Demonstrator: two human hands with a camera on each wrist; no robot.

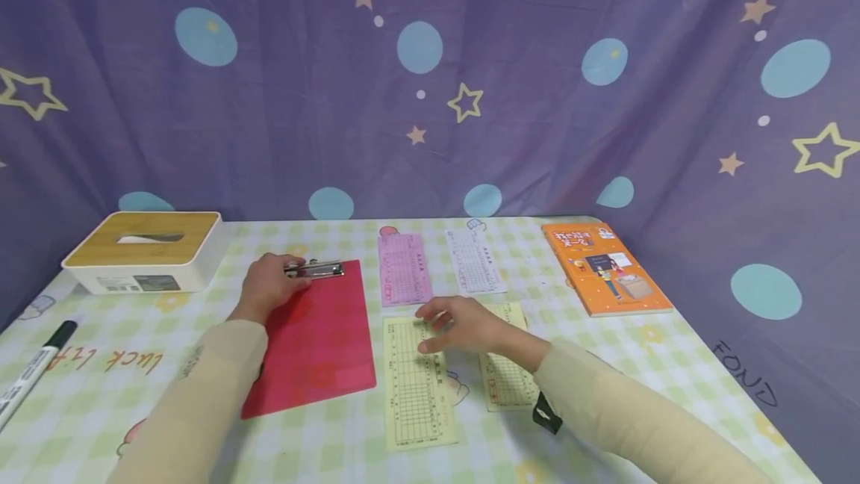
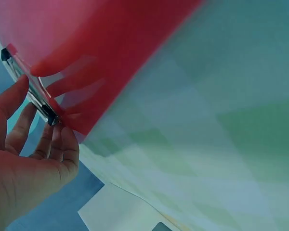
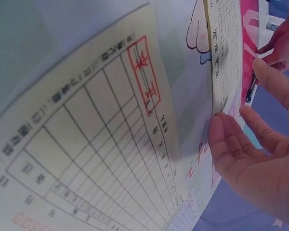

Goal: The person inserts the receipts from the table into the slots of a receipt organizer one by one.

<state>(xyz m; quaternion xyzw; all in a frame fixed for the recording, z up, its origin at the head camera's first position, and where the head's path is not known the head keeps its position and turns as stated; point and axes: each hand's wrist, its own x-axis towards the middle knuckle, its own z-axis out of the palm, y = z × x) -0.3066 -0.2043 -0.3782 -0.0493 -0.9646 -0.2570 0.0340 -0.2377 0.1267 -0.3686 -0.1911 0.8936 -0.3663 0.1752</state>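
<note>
Left hand (image 1: 270, 286) pinches metal clip (image 1: 325, 270) on red plastic clipboard (image 1: 319, 346); right hand (image 1: 463, 325) loosely parted near yellow paper form (image 1: 418, 402), contact unclear; checked tabletop (image 1: 322, 443) reads "luck".

Four slips (image 1: 418, 394), one clipboard (image 1: 325, 349), one book (image 1: 608, 271)

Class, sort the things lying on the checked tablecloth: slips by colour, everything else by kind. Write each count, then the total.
Yellow slips: 2
Pink slips: 1
White slips: 1
Red clipboards: 1
Orange books: 1
Marker pens: 1
Tissue boxes: 1
Total: 8
</note>
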